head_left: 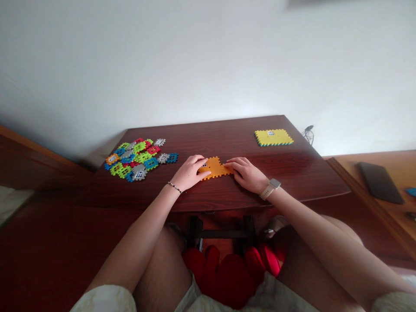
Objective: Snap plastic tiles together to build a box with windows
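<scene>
Orange interlocking tiles (214, 167) with toothed edges lie joined in a flat panel near the table's front. My left hand (191, 172) grips the panel's left end, thumb on top and fingers over the far edge, partly covering a white window insert (204, 164). At the right end, my right hand (247, 173) has its fingertips on a smaller orange tile (228, 169) that meets the larger part. The fingers of my right hand are bent together over that tile, hiding its outer edge.
A loose heap of coloured toothed tiles (138, 158) is at the table's left. A stacked yellow panel (274, 137) with green edges lies at the back right. A dark flat device (380, 182) rests on a wooden surface to the right. A black cable (308, 132) hangs behind the table.
</scene>
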A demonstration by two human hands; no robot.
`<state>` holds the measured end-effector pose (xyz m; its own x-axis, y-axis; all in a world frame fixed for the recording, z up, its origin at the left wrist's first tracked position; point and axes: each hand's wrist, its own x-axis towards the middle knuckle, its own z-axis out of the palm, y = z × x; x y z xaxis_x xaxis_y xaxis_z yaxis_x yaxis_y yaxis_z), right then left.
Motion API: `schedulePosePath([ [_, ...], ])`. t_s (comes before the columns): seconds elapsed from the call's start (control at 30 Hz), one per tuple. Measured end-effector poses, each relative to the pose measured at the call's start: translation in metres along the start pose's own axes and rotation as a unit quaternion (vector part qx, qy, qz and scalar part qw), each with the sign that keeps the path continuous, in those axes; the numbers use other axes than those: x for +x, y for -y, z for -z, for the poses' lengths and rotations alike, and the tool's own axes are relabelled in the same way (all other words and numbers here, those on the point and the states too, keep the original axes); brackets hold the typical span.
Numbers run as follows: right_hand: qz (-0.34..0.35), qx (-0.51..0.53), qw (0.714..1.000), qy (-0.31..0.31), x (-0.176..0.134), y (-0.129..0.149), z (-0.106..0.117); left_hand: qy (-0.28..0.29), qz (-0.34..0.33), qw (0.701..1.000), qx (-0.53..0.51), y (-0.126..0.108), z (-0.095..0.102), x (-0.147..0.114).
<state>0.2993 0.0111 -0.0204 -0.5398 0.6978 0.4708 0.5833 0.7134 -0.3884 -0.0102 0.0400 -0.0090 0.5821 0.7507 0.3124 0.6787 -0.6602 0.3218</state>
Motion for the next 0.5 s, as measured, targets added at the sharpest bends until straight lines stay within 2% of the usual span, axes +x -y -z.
schedulePosePath([
  [0.2,-0.004,0.01,1.0,0.006,0.0003,0.0008,0.0016,0.037,-0.007,0.999,0.001,-0.0019,-0.0001,-0.0075],
  [0.5,-0.004,0.005,1.0,0.007,0.0004,0.0012,0.0022,0.024,-0.016,1.0,0.008,-0.0011,-0.0018,-0.0057],
])
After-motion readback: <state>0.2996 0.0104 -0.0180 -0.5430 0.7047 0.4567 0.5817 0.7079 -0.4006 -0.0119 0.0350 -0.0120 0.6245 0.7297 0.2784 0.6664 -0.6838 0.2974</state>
